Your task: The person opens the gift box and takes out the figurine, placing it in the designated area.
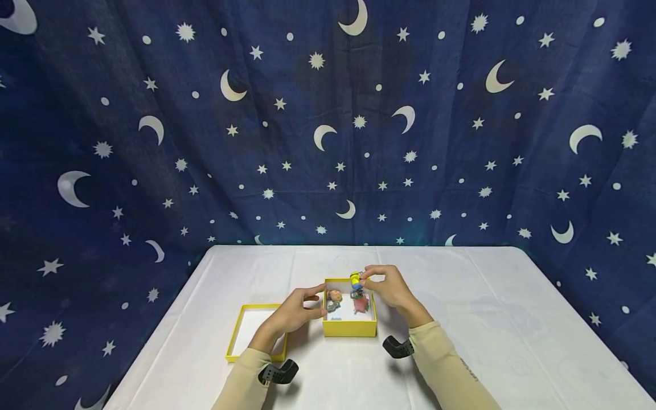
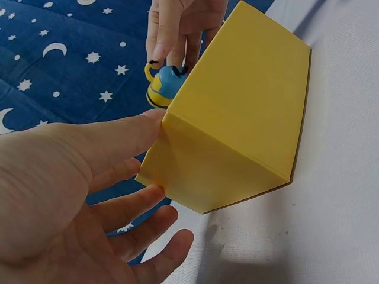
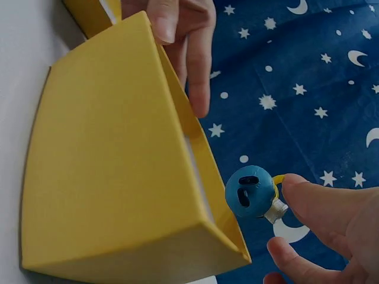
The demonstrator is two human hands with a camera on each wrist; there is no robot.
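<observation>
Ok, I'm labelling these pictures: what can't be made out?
Left wrist view: inside of yellow box, hidden by its walls.
Head view: pink figure, too small for features.
Head view: part of shallow tray, under left arm.
Right wrist view: left hand, cut off by top edge.

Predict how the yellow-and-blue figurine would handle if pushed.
The yellow-and-blue figurine is probably stiff, given its smooth surface. Its rounded body may roll. It seems light for its size: the right hand holds it at the fingertips.
</observation>
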